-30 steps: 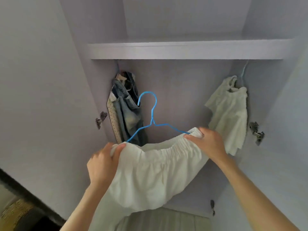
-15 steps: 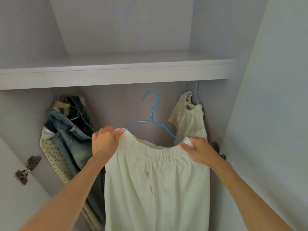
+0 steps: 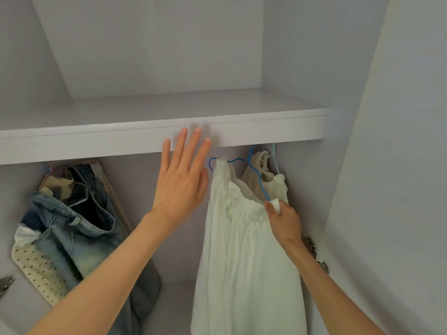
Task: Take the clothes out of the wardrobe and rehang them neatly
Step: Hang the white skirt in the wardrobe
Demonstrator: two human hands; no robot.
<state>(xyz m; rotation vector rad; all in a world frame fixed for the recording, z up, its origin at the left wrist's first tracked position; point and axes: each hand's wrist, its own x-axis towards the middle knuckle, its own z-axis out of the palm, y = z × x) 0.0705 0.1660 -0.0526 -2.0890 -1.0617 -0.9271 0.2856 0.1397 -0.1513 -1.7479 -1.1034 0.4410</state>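
Hanging in wardrobe (image 3: 302, 68): white skirt (image 3: 244, 250), jeans (image 3: 70, 228).

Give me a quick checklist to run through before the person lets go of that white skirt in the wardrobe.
1. Blue hanger hooked on the rail: cannot tell, the shelf hides the hook top.
2. White skirt seated on the hanger: ok at the far end; the near end is pinched in the right hand.
3. Hanger level: not ok, it slopes down toward the right hand.
4. Left hand clear of the cloth: ok, fingers straight, holding nothing.
5. Room beside the cream top: not ok, the skirt crowds against it.
6. Jeans out of the way: ok, hanging far left.
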